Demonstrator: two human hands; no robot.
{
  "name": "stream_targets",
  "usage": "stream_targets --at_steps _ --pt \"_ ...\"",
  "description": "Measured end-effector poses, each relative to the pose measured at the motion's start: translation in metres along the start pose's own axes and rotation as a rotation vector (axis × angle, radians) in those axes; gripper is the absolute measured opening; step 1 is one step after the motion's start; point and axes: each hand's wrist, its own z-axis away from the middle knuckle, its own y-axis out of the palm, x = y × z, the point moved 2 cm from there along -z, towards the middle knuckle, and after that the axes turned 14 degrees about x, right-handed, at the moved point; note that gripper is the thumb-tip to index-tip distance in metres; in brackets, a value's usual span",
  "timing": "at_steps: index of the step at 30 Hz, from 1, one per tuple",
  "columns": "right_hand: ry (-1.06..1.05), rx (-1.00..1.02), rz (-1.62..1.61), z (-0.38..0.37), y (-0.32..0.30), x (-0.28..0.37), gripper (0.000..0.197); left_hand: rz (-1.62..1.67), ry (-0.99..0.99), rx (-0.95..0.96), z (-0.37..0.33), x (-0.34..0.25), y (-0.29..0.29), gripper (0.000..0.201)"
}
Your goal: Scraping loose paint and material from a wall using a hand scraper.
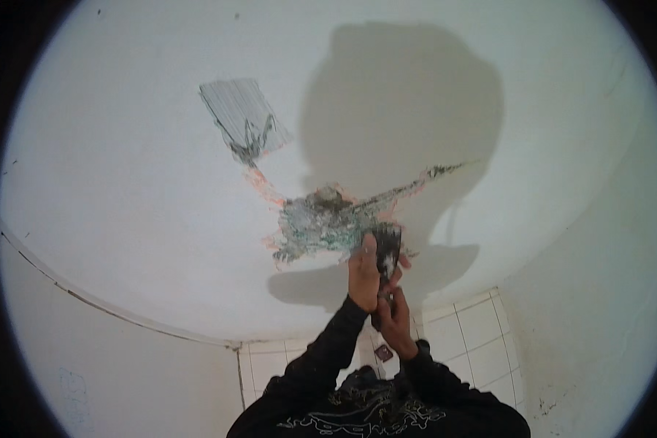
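Observation:
Both hands hold a putty knife with a dark, smeared blade [389, 247], just below a rough grey-green patch [317, 223] on the white wall. My left hand [364, 279] is closed about the blade, its thumb lying on the left edge and fingertips showing at the right. My right hand [396, 325] grips the handle lower down, which the fingers partly hide. The blade's upper end overlaps the patch's lower right edge; whether it touches the wall I cannot tell. Orange-red edges show around the broken patch, and a dark groove [416, 185] runs from it up to the right.
A grey, streaked four-sided patch [244, 113] sits higher on the wall at the left, linked to the rough one by an orange streak. My shadow [405, 102] covers much of the wall. White floor tiles [463, 332] lie below, with a small dark square [383, 353] between my arms.

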Motion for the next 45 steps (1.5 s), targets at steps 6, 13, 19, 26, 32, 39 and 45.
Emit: stream_targets --at_steps 6,13,19,26,32,39,45 --pt "-0.117 -0.069 -0.008 0.008 0.003 -0.011 0.013 0.000 -0.062 0.021 0.004 0.025 -0.009 0.062" --pt "0.020 -0.027 0.030 0.013 0.006 0.001 0.012 -0.027 -0.019 0.019 0.009 0.009 0.001 0.060" --pt "-0.018 -0.020 0.009 0.001 0.008 0.014 0.012 -0.063 0.007 0.025 0.001 -0.006 0.002 0.061" --pt "-0.002 -0.057 -0.022 0.005 0.015 0.003 0.014 0.013 -0.026 0.028 0.002 0.002 -0.008 0.059" --pt "-0.003 -0.076 -0.052 0.001 0.017 -0.005 0.013 0.001 -0.053 0.009 0.000 0.003 -0.010 0.058" --pt "-0.078 -0.042 -0.157 -0.007 0.025 0.021 0.011 -0.026 -0.043 0.030 -0.003 -0.011 -0.004 0.057" --pt "-0.089 -0.067 -0.105 0.004 0.021 0.004 0.010 -0.012 -0.045 0.035 0.006 0.006 -0.007 0.057"
